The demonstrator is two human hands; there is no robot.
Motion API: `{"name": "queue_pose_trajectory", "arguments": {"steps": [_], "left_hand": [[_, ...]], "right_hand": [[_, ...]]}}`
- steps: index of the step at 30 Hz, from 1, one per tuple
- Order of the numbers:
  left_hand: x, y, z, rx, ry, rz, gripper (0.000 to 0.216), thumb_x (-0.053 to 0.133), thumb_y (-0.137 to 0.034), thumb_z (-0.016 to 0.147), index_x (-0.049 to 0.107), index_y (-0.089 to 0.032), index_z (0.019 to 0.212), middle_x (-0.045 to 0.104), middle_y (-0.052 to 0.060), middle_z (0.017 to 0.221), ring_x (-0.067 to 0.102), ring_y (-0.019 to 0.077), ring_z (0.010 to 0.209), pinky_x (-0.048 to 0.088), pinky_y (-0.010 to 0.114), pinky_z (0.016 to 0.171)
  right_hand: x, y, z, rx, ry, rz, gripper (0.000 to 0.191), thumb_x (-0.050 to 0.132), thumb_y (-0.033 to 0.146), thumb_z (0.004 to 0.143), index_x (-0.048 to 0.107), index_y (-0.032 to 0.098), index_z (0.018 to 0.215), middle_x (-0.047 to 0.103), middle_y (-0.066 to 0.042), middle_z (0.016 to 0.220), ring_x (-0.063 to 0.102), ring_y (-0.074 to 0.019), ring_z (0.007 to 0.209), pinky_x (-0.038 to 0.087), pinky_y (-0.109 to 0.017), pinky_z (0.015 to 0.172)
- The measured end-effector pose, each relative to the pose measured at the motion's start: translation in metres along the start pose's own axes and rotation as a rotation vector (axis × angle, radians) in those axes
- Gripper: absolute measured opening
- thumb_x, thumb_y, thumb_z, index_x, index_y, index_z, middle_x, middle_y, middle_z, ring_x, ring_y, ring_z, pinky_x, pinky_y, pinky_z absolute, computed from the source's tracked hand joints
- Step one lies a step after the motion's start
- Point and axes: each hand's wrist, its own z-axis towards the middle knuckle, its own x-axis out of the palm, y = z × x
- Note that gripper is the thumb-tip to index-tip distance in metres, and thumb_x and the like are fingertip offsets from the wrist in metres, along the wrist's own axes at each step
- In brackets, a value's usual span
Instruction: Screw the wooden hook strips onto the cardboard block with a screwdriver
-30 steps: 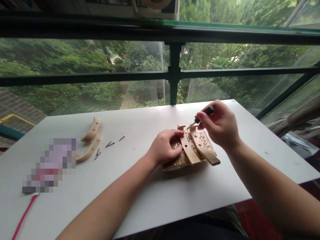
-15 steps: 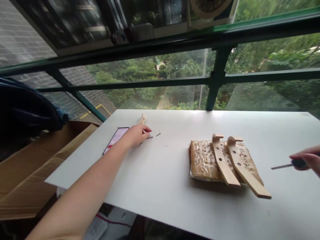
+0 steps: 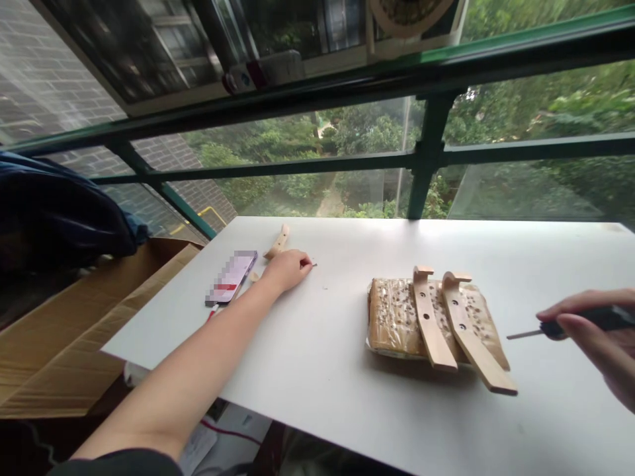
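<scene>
Screwdriver [image 3: 550,328]: at the right edge, over the worktop [image 3: 317,377], tip pointing left. Your right hand [image 3: 602,344] is clamped on its dark handle.

Small screw [image 3: 313,264]: lies on the worktop at the fingertips of your left hand [image 3: 288,270]. Fingers drawn together; cannot tell if they grip it.

Hands well apart. Between them, a perforated block [image 3: 391,317] carries two wooden strips [image 3: 430,320].

Beside the left hand: a curved wooden piece [image 3: 278,242], a phone [image 3: 231,276]. Cardboard box [image 3: 59,344] off the left edge.
</scene>
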Motion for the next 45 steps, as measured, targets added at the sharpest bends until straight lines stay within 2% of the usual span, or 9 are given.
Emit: {"name": "queue_pose_trajectory", "arguments": {"steps": [4, 7, 11, 14, 18, 22, 25, 32, 45], "left_hand": [[0.008, -0.021, -0.004, -0.027, -0.053, -0.128, 0.020, 0.060, -0.035, 0.080, 0.069, -0.017, 0.082, 0.072, 0.009, 0.086, 0.064, 0.0236, 0.082, 0.048, 0.033, 0.078], [0.013, -0.056, -0.017, 0.001, -0.040, -0.305, 0.031, 0.053, -0.043, 0.087, 0.065, -0.015, 0.094, 0.070, 0.007, 0.088, 0.062, 0.0184, 0.077, 0.048, 0.029, 0.071], [0.020, -0.118, -0.043, 0.089, 0.148, -1.004, 0.037, 0.063, -0.036, 0.084, 0.062, -0.015, 0.115, 0.062, 0.002, 0.079, 0.053, 0.0114, 0.065, 0.042, 0.023, 0.059], [0.025, -0.156, -0.060, 0.204, 0.269, -1.214, 0.032, 0.060, -0.026, 0.087, 0.067, -0.017, 0.117, 0.059, 0.001, 0.076, 0.055, 0.0118, 0.070, 0.045, 0.023, 0.065], [0.029, -0.181, -0.071, 0.313, 0.239, -1.081, 0.019, 0.065, -0.027, 0.089, 0.070, -0.019, 0.106, 0.068, 0.003, 0.085, 0.063, 0.0136, 0.077, 0.050, 0.024, 0.069], [0.030, -0.188, -0.071, 0.480, 0.110, -0.784, 0.015, 0.063, -0.024, 0.092, 0.075, -0.022, 0.101, 0.075, 0.004, 0.098, 0.069, 0.0154, 0.088, 0.053, 0.026, 0.078], [0.032, -0.190, -0.070, 0.593, 0.056, -0.710, 0.016, 0.064, -0.022, 0.093, 0.077, -0.024, 0.101, 0.077, 0.003, 0.101, 0.071, 0.0149, 0.092, 0.054, 0.026, 0.085], [0.040, -0.194, -0.075, 0.530, 0.015, -0.784, 0.013, 0.072, -0.024, 0.088, 0.073, -0.021, 0.100, 0.078, 0.002, 0.099, 0.072, 0.0124, 0.082, 0.058, 0.022, 0.075], [0.043, -0.195, -0.074, 0.628, -0.056, -0.700, 0.004, 0.072, -0.022, 0.086, 0.074, -0.021, 0.090, 0.077, 0.003, 0.094, 0.071, 0.0154, 0.086, 0.056, 0.027, 0.080]], "right_hand": [[-0.008, 0.004, 0.002, -0.058, 0.074, 0.064, 0.016, 0.076, 0.021, 0.078, 0.071, 0.025, 0.093, 0.074, -0.005, 0.081, 0.070, -0.0197, 0.065, 0.055, -0.030, 0.059], [-0.005, 0.008, 0.007, -0.096, 0.151, 0.146, 0.017, 0.076, 0.018, 0.079, 0.071, 0.022, 0.095, 0.072, -0.005, 0.086, 0.069, -0.0188, 0.073, 0.054, -0.030, 0.063], [0.006, 0.019, 0.017, -0.170, 0.229, 0.222, 0.014, 0.073, 0.018, 0.082, 0.069, 0.021, 0.095, 0.069, -0.004, 0.085, 0.066, -0.0179, 0.075, 0.053, -0.032, 0.068], [0.014, 0.028, 0.023, -0.184, 0.289, 0.291, 0.013, 0.072, 0.017, 0.083, 0.068, 0.020, 0.095, 0.067, -0.005, 0.085, 0.065, -0.0183, 0.075, 0.053, -0.033, 0.067], [0.022, 0.035, 0.027, -0.200, 0.287, 0.320, 0.012, 0.072, 0.018, 0.084, 0.067, 0.019, 0.095, 0.066, -0.005, 0.084, 0.065, -0.0184, 0.074, 0.053, -0.034, 0.068], [0.026, 0.038, 0.028, -0.223, 0.313, 0.304, 0.010, 0.071, 0.018, 0.085, 0.066, 0.018, 0.093, 0.066, -0.004, 0.083, 0.064, -0.0172, 0.075, 0.052, -0.033, 0.069], [0.028, 0.039, 0.030, -0.235, 0.358, 0.281, 0.010, 0.071, 0.019, 0.085, 0.065, 0.017, 0.093, 0.066, -0.004, 0.083, 0.064, -0.0167, 0.074, 0.051, -0.032, 0.068], [0.036, 0.044, 0.037, -0.231, 0.374, 0.297, 0.009, 0.069, 0.021, 0.087, 0.065, 0.017, 0.093, 0.066, -0.004, 0.084, 0.064, -0.0167, 0.074, 0.051, -0.032, 0.067], [0.049, 0.054, 0.041, -0.287, 0.401, 0.317, 0.011, 0.069, 0.023, 0.087, 0.064, 0.019, 0.095, 0.067, -0.004, 0.086, 0.064, -0.0163, 0.076, 0.052, -0.031, 0.069]]}}
